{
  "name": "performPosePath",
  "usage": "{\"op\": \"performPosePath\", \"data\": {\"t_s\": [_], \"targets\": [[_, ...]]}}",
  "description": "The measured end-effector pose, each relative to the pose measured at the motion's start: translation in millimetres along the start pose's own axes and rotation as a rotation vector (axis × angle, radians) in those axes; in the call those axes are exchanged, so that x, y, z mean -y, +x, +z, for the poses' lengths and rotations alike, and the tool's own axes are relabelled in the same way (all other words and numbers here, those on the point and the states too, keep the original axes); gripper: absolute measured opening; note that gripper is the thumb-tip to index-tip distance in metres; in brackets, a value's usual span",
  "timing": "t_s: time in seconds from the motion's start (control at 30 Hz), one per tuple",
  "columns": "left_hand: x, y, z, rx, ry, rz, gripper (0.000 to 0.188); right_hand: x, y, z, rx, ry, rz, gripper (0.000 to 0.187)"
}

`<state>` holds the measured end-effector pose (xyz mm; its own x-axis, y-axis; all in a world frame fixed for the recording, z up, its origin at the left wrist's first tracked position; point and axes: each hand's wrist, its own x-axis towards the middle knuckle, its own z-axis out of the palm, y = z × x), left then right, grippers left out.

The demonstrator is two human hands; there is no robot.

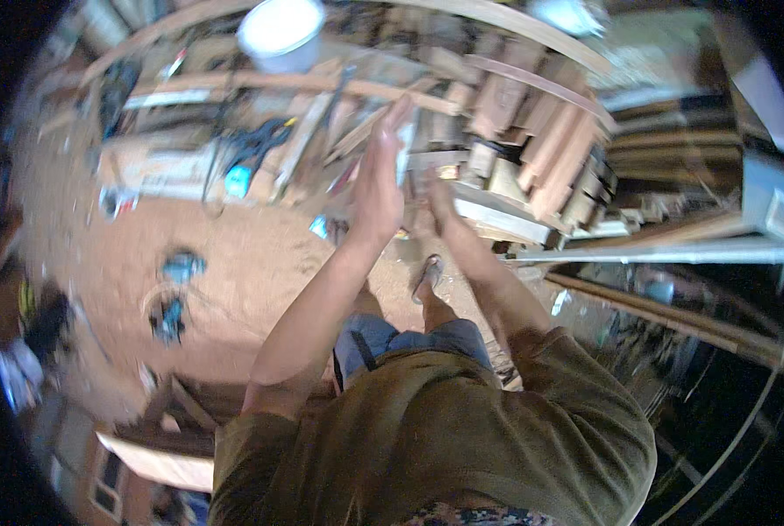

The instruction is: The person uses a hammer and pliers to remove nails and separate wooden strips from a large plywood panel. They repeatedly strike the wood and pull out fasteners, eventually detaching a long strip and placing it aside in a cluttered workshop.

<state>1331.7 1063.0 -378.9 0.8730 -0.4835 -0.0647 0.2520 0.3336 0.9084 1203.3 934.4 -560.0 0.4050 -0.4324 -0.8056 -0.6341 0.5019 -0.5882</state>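
Observation:
My left hand [378, 188] is stretched out in front of me, its fingers extended and pointing away, with nothing visible in it. A short gap to its right is my right hand [438, 203], smeared by motion, so its fingers cannot be made out. Whether the right hand holds anything is not clear. Beyond both hands lies a cluttered spread of wooden boards, and a pale strip [405, 151] shows just beside the left fingers. Stacked wood pieces [550, 158] stand ahead of the right hand.
A white bucket [281, 39] stands at the far side. Two teal power tools [183, 266] [168, 320] are on the brown ground at left, with a cable near them. A long pale beam [655, 254] juts in from the right. Behind my left arm is a wooden piece [160, 460].

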Motion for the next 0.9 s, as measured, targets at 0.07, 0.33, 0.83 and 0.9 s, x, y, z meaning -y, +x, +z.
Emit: {"op": "performPosePath", "data": {"t_s": [0.07,0.33,0.83,0.9], "targets": [[32,3,3,0.120,0.318,0.073,0.050,83,-120,64,0.143,0.610,-0.148,0.056],[121,-15,43,0.425,-0.390,-0.885,0.054,97,-188,-28,-0.049,-0.903,-1.356,0.059],[-65,-142,320,1.629,-0.444,-0.107,0.017,-65,56,-515,-0.981,-0.682,-0.115,0.058],[-48,-157,361,1.755,-0.309,-0.111,0.028,-65,72,-533,-0.857,-0.591,-0.157,0.060]]}}
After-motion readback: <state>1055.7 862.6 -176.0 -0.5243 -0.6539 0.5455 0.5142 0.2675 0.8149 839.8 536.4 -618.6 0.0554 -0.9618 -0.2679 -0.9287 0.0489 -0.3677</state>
